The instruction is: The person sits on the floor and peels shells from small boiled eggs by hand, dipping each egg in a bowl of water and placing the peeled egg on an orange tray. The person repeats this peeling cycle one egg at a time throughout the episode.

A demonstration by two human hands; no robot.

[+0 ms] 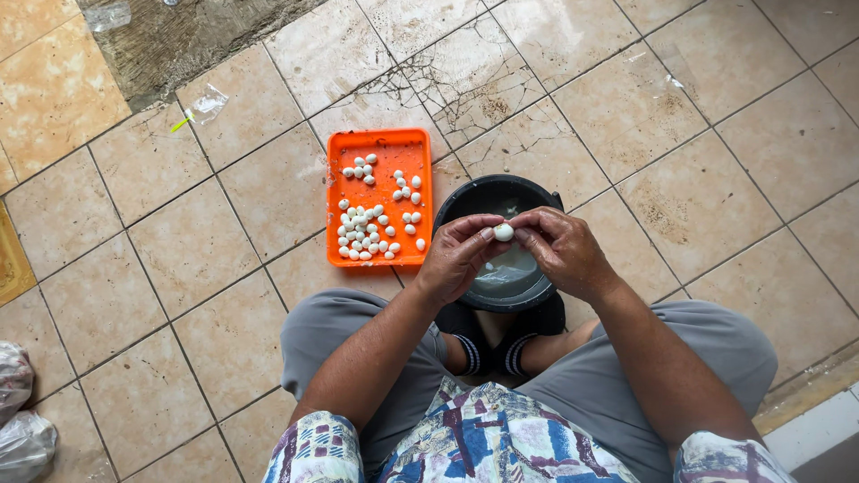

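White egg [504, 232] pinched by both hands over black bucket's rim [465, 192].

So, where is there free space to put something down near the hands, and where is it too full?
Bare tile lies left of the orange tray and right of the black bucket. Inside the tray, the top right corner is bare; its lower half is crowded with small white eggs. Over the bucket it is tight: left hand and right hand hold one egg.

Beige tiled floor [224, 295], cracked tiles [465, 76] up top w/ bare concrete patch [179, 40]; daylight.
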